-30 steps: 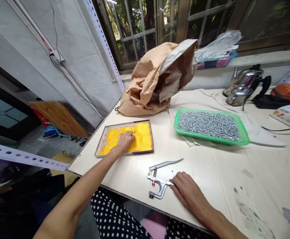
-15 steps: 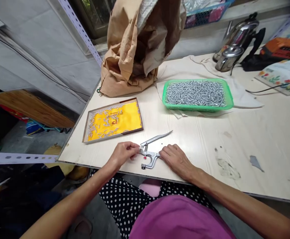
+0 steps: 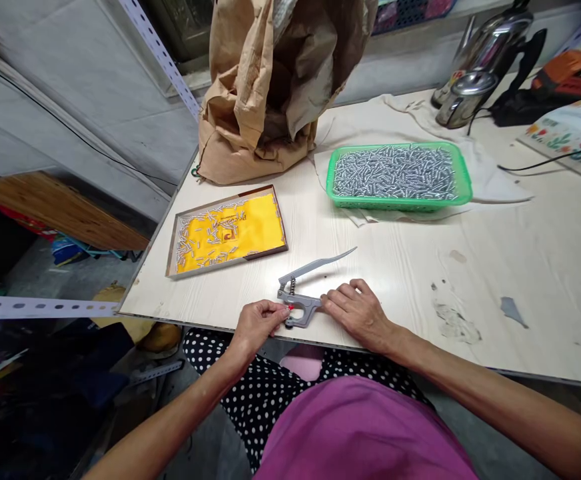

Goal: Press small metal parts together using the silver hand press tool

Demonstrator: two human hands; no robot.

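Grey snap-fastener pliers (image 3: 304,305) lie near the table's front edge, with their long upper handle raised, a coil spring by the pivot and a red tip inside the jaw. My right hand (image 3: 355,310) is closed around the lower handle. At the jaw opening, my left hand (image 3: 260,325) has its thumb and fingertips pinched together beside the red tip; anything between them is too small to make out. Beyond the left hand, a shallow box (image 3: 265,251) with a yellow bottom holds scattered small silver metal pins (image 3: 215,233).
A green plastic basket (image 3: 395,203) full of similar silver pieces sits on a white cloth (image 3: 495,190). A large brown paper sack (image 3: 250,127) stands at the back. A metal kettle (image 3: 500,40), a small metal pot (image 3: 465,100) and an orange-black device (image 3: 570,77) are at back right.
My left hand has moved from the pliers' pivot end down to the jaw opening beside the red tip. The right hand keeps its hold on the lower handle. The view has shifted slightly.
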